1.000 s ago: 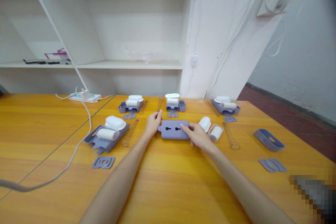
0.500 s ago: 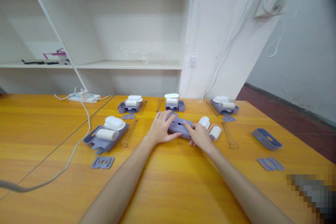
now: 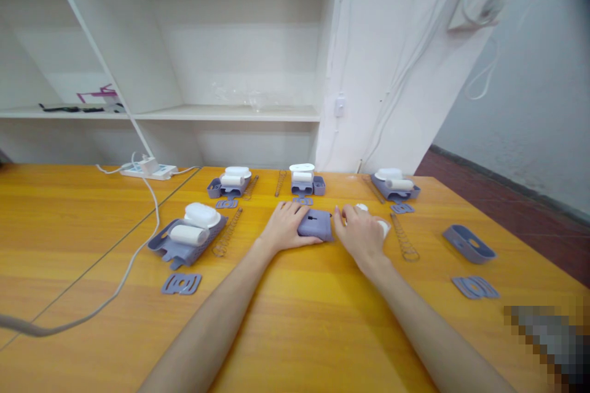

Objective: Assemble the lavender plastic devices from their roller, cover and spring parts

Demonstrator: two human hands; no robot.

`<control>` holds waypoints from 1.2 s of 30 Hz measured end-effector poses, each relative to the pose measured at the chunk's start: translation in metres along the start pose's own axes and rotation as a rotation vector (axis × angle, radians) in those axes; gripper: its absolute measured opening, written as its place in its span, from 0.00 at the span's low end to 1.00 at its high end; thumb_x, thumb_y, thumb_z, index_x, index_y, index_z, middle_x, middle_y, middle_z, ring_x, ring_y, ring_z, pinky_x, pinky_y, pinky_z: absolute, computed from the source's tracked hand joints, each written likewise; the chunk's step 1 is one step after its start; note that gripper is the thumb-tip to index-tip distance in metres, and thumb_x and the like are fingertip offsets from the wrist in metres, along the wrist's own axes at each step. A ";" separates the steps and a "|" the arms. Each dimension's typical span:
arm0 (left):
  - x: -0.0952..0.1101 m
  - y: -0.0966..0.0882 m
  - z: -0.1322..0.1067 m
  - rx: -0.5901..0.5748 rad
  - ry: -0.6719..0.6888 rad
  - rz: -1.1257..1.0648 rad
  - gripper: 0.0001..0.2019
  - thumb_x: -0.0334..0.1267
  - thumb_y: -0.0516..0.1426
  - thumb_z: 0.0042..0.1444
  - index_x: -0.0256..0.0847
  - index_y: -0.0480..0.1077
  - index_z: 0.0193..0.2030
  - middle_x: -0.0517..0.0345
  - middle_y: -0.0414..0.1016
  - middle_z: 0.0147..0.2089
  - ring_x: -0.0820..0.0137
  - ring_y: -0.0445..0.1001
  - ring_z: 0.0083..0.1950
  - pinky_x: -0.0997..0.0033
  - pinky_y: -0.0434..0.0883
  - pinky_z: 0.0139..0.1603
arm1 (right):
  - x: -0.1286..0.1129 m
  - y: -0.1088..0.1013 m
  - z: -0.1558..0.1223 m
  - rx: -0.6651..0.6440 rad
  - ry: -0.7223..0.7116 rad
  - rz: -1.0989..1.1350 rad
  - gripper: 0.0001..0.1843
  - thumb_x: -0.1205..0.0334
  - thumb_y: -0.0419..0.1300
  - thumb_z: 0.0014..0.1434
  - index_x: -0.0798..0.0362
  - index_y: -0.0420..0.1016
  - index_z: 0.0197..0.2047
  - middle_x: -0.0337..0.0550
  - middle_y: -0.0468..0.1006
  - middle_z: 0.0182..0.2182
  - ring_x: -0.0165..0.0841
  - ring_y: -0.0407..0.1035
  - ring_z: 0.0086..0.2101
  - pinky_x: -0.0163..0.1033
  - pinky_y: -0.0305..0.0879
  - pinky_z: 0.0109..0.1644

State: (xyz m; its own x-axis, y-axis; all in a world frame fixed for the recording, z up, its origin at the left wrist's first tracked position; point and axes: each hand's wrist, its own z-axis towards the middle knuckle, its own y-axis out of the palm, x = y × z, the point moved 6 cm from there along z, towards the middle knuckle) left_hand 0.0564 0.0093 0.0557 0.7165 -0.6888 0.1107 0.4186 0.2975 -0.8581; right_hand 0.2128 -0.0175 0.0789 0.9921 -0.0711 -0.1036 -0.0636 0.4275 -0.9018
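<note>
In the head view, my left hand (image 3: 288, 227) is wrapped round the left part of a grey-purple plastic housing (image 3: 318, 225), which lies on the table with a dark slot in its upper face. Just off the housing's right end is my right hand (image 3: 362, 233), its fingers curled. Whatever it may hold is hidden. Partly covered behind my right hand are a white part (image 3: 362, 207) and a white cylinder (image 3: 385, 228). Beyond the housing lies a flat slotted plate (image 3: 303, 201).
Similar sets of grey-purple housings with white parts stand at left (image 3: 187, 236), back left (image 3: 234, 181), back middle (image 3: 302, 178) and back right (image 3: 394, 184). Coil springs (image 3: 405, 239) lie between them. An oval grey ring (image 3: 470, 244) and slotted plate (image 3: 474, 287) are at right. A white cable (image 3: 138, 258) crosses the left.
My right hand has let go of the housing and shifted right, now covering more of the white parts. My left hand still holds the housing.
</note>
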 end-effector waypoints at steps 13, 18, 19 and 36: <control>-0.001 0.001 0.000 0.002 -0.021 0.021 0.38 0.67 0.51 0.44 0.41 0.62 0.54 0.46 0.68 0.50 0.56 0.64 0.51 0.58 0.58 0.51 | 0.066 0.018 0.019 -0.360 0.197 -0.172 0.24 0.51 0.50 0.55 0.58 0.67 0.49 0.60 0.69 0.43 0.49 0.67 0.44 0.49 0.64 0.41; -0.002 0.001 0.000 -0.002 -0.030 0.021 0.38 0.67 0.51 0.44 0.41 0.62 0.54 0.46 0.68 0.50 0.56 0.64 0.51 0.57 0.57 0.51 | 0.066 0.016 0.020 -0.417 0.204 -0.169 0.25 0.51 0.46 0.57 0.59 0.69 0.49 0.63 0.70 0.44 0.51 0.68 0.45 0.50 0.64 0.42; -0.002 0.001 0.000 -0.003 -0.031 0.020 0.38 0.67 0.51 0.44 0.41 0.62 0.54 0.46 0.68 0.50 0.56 0.64 0.51 0.57 0.57 0.51 | 0.066 0.015 0.020 -0.418 0.211 -0.166 0.25 0.52 0.45 0.57 0.59 0.69 0.49 0.63 0.70 0.44 0.51 0.68 0.45 0.50 0.64 0.42; -0.003 0.002 0.000 0.001 -0.030 0.016 0.38 0.67 0.52 0.43 0.41 0.63 0.53 0.46 0.67 0.49 0.56 0.64 0.51 0.57 0.58 0.51 | 0.085 0.020 0.034 -0.359 0.265 0.209 0.25 0.54 0.57 0.49 0.59 0.68 0.49 0.58 0.74 0.39 0.42 0.71 0.36 0.43 0.66 0.37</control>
State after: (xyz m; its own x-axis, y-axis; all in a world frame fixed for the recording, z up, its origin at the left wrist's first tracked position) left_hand 0.0553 0.0119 0.0542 0.7398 -0.6634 0.1119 0.4073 0.3094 -0.8593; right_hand 0.2998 0.0161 0.0661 0.8956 -0.2635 -0.3585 -0.3376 0.1224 -0.9333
